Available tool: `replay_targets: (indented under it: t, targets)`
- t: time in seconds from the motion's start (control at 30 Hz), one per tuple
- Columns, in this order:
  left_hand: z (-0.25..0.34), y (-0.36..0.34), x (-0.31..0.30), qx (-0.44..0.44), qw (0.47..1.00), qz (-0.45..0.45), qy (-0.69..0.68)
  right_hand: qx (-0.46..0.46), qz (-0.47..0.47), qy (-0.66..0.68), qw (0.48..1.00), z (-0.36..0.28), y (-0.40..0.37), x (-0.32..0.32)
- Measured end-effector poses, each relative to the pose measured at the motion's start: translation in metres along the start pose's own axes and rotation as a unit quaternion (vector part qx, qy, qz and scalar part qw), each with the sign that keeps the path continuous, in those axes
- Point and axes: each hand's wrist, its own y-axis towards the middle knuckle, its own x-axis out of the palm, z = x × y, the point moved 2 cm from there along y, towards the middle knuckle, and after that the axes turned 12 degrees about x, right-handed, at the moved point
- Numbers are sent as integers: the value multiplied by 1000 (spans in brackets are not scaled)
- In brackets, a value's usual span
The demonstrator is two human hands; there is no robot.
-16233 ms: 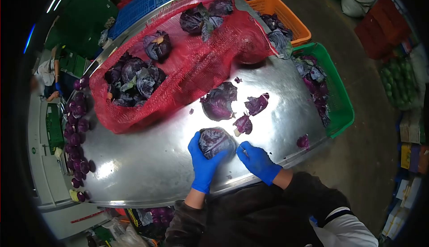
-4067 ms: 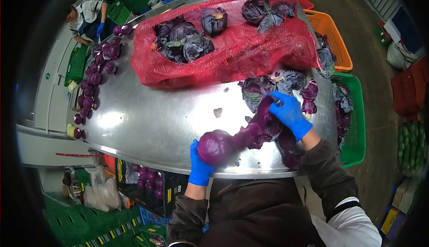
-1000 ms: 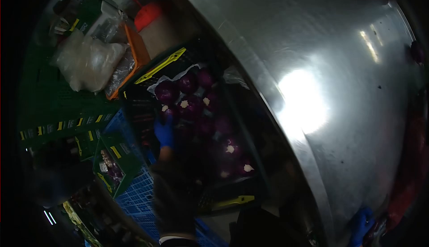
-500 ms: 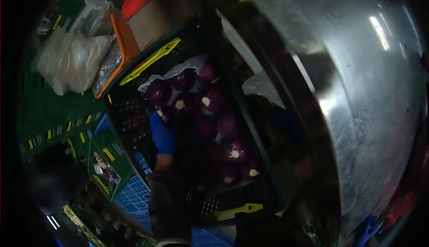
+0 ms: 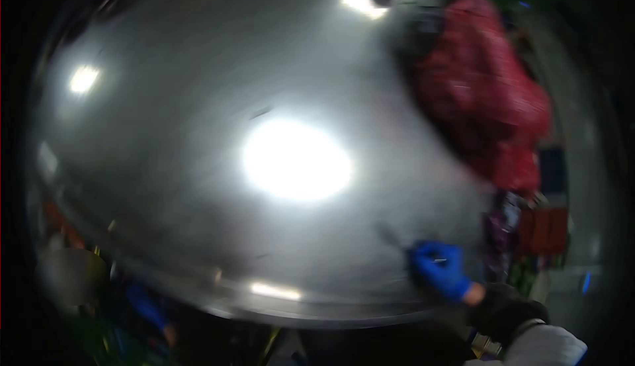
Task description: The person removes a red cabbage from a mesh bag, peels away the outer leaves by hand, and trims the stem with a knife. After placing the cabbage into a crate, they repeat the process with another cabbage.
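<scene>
My right hand, in a blue glove, is closed at the right front part of the shiny metal table. A small dark object with a glint shows in its fist, and a thin dark shape extends up and left from it; blur hides what it is. Below the table's edge at the lower left is my left hand, also blue-gloved. Its fingers are smeared by motion and whatever they hold cannot be made out.
A large red mesh sack lies along the table's right side. Below it are a purple bundle and reddish-brown boxes. An orange object shows at the left edge.
The view has swung right, from the dark crate of purple cabbages to the metal table. My left hand has left the cabbages. My right hand now shows more fully on the table.
</scene>
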Motion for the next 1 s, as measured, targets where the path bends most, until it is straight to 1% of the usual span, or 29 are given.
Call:
replay_targets:
  t: [0.03,0.07,0.1,0.13,0.17,0.2,0.23,0.27,0.3,0.33,0.37,0.43,0.47,0.5,0.53,0.57,0.6,0.63,0.67,0.7,0.73,0.77,0.8,0.83,0.87,0.9,0.93,0.97,1.0]
  targets:
    - [6,-12,-32,-5,973,201,-113,-116,37,-20,992,12,4,0]
    - [-7,-25,-62,-13,898,380,-222,-84,21,-24,996,13,6,4]
    - [-10,-28,-56,-80,876,462,-113,-101,16,-6,995,15,8,8]
    - [-25,-20,-55,-101,877,438,-171,-112,21,8,993,21,12,9]
    - [-38,-14,-66,-127,858,448,-217,-125,21,23,992,26,16,9]
    - [-44,-21,-115,-125,855,467,-187,-147,18,64,987,29,19,10]
    - [-40,-34,-186,-128,851,486,-151,-172,12,107,979,32,23,9]
    - [-36,-43,-232,-103,794,528,-285,-179,16,121,976,34,26,9]
    - [-29,-57,-278,-71,721,556,-408,-178,-8,185,966,39,28,6]
    - [-10,-73,-339,-110,654,546,-511,-177,-32,248,952,46,27,-3]
    - [8,-93,-385,-77,661,527,-529,-187,-32,262,946,57,23,-18]
    - [60,-141,-457,-7,712,490,-503,-61,-142,336,929,87,20,-45]
    - [79,-147,-457,45,696,509,-504,-35,-144,396,906,112,21,-66]
    - [109,-163,-468,71,662,467,-582,2,-130,462,878,145,28,-86]
    - [150,-189,-493,116,632,433,-632,43,-110,484,867,171,31,-119]
    - [183,-196,-489,101,630,407,-653,60,-81,499,861,208,41,-145]
    - [213,-197,-485,112,631,365,-675,61,-37,497,865,248,60,-166]
    - [260,-217,-505,143,599,395,-682,-4,-55,511,858,295,75,-190]
    - [295,-238,-535,169,596,362,-697,188,-138,652,721,358,106,-200]
    - [329,-253,-560,192,584,355,-704,51,38,487,871,344,77,-246]
    - [362,-265,-583,214,570,349,-712,72,42,529,845,372,76,-267]
    - [390,-277,-606,219,568,355,-709,51,63,511,856,396,72,-287]
    - [416,-289,-630,268,562,359,-695,86,-6,560,824,419,67,-310]
    - [439,-301,-653,316,557,360,-679,61,54,542,837,447,71,-318]
    - [457,-312,-676,352,564,360,-654,53,34,562,825,471,66,-338]
    - [472,-321,-697,383,573,362,-627,81,65,540,835,484,55,-360]
    - [483,-326,-713,410,570,364,-612,95,81,511,850,503,56,-378]
    - [494,-328,-728,435,567,367,-595,95,105,508,850,526,61,-391]
    - [505,-327,-741,450,557,358,-600,114,116,544,823,533,53,-407]
